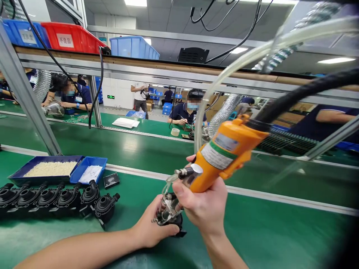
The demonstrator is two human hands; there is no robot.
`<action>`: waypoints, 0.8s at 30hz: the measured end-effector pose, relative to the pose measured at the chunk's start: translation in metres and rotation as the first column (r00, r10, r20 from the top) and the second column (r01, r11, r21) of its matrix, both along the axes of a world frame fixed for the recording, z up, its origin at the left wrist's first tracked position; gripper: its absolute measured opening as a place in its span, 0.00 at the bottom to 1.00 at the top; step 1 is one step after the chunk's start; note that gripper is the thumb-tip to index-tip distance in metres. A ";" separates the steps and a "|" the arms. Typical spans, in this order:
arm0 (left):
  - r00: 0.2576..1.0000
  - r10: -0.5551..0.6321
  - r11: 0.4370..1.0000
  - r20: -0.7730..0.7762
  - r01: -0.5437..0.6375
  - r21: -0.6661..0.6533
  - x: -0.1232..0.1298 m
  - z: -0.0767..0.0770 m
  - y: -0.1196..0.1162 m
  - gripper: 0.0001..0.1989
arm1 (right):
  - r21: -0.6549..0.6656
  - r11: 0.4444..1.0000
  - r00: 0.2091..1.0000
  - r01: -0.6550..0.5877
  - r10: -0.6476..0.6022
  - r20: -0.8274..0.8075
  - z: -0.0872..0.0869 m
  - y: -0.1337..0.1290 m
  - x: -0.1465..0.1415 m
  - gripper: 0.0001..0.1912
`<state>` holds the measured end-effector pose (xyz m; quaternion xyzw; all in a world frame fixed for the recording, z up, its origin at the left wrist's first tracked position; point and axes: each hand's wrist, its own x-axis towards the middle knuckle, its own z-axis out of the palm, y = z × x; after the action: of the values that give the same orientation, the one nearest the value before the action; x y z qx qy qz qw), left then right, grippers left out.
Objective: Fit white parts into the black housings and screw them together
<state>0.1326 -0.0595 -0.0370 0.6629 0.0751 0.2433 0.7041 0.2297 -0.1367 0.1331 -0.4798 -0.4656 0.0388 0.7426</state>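
Observation:
An orange electric screwdriver [214, 158] with a thick black hose and a clear tube is gripped by my right hand [206, 203], its fingers wrapped round the lower body. Its metal nose [169, 209] points down and left onto a black pump housing [179, 224]. My left hand [151, 224] holds that housing just above the green mat, thumb along its near side. The nose and my fingers hide most of the housing, so I cannot tell whether a screw is under the tip. At the left, several similar black pump housings [103, 207] stand in a row.
Behind the row sit a dark blue tray of small cream parts [17, 173] and a blue bin of white pieces [102, 164]. A small black block [111, 180] lies beside them. Across the green conveyor [157, 147], a masked co-worker [182, 112] works. Bins [134, 46] line the overhead shelf.

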 end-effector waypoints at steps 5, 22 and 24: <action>0.999 0.018 1.000 0.045 -0.017 -0.015 0.000 0.005 -0.001 0.34 | -0.026 0.999 0.999 0.035 -0.035 -0.006 -0.003 0.006 -0.006 0.24; 0.985 -0.035 0.997 -0.172 0.022 -0.077 -0.002 -0.017 -0.008 0.62 | 0.297 0.952 0.970 0.079 -0.006 -0.242 0.029 -0.029 0.026 0.29; 0.987 -0.041 0.996 -0.156 0.028 -0.080 -0.002 -0.019 -0.007 0.61 | 0.289 0.953 0.976 0.091 -0.027 -0.218 0.031 -0.031 0.030 0.30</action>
<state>0.1309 -0.0668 -0.0563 0.6536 0.1284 0.1748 0.7251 0.2600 -0.1672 0.1644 -0.3695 -0.3700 -0.0033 0.8524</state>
